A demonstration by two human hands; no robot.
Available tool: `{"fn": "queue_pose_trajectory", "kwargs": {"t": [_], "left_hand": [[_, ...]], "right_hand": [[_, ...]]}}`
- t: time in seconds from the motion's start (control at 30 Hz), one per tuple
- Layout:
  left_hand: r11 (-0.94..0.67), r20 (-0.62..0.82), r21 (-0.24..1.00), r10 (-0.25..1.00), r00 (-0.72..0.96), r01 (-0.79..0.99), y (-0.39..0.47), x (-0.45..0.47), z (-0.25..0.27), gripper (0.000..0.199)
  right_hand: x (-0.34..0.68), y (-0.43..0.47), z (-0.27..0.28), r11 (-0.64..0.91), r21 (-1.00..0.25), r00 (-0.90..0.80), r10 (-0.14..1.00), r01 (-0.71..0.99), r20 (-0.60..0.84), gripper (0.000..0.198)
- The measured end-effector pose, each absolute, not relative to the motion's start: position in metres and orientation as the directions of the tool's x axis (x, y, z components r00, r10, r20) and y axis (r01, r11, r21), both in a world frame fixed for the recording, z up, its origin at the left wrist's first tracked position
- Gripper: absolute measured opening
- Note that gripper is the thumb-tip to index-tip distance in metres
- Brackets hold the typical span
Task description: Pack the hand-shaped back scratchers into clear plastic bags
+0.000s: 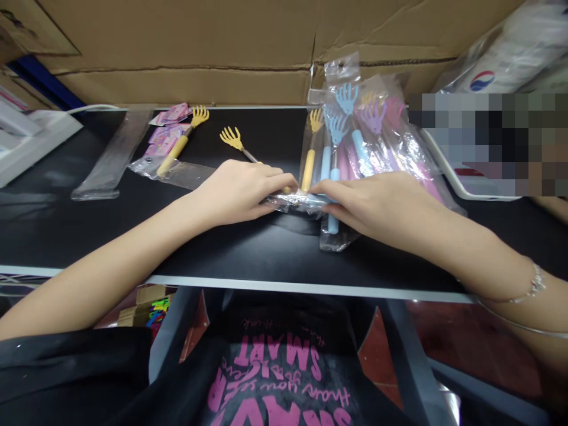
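My left hand and my right hand are both closed, pinching a crinkled clear plastic bag between them, low over the black table. Something light blue shows in the bag by my right fingertips; the rest of it is hidden. A yellow back scratcher runs under my left hand, its claw pointing away; I cannot tell whether the hand grips it. Another yellow back scratcher lies further left on a flat clear bag. Beside my right hand, bagged back scratchers in blue, yellow, purple and pink lie piled.
Pink and purple printed cards and an empty clear sleeve lie on the left of the table. A white device stands at the far left. Cardboard walls the back. A white-rimmed tray sits at right.
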State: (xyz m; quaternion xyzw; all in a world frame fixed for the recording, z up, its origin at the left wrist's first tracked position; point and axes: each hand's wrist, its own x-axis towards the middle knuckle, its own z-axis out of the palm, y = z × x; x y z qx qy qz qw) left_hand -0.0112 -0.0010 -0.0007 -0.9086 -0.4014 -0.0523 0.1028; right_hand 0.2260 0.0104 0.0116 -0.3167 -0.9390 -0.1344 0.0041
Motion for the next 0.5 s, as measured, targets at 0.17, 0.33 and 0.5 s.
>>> {"fn": "queue_pose_trajectory", "kwargs": {"t": [0.17,0.33,0.5], "left_hand": [[-0.623,0.226,-0.152,0.734,0.640,0.768,-0.003,-0.008,-0.001,0.030],[-0.620,0.236,-0.145,0.735,0.635,0.771,-0.004,-0.005,-0.001,0.029],[-0.563,0.249,-0.125,0.779,0.575,0.817,-0.002,-0.007,0.000,0.030]], "right_hand": [[0.223,0.009,0.008,0.758,0.208,-0.786,0.598,0.618,0.154,0.033],[0.224,0.010,0.010,0.750,0.140,-0.761,0.622,0.646,0.182,0.030],[0.234,0.022,0.018,0.735,-0.033,-0.720,0.671,0.677,0.179,0.030]]}}
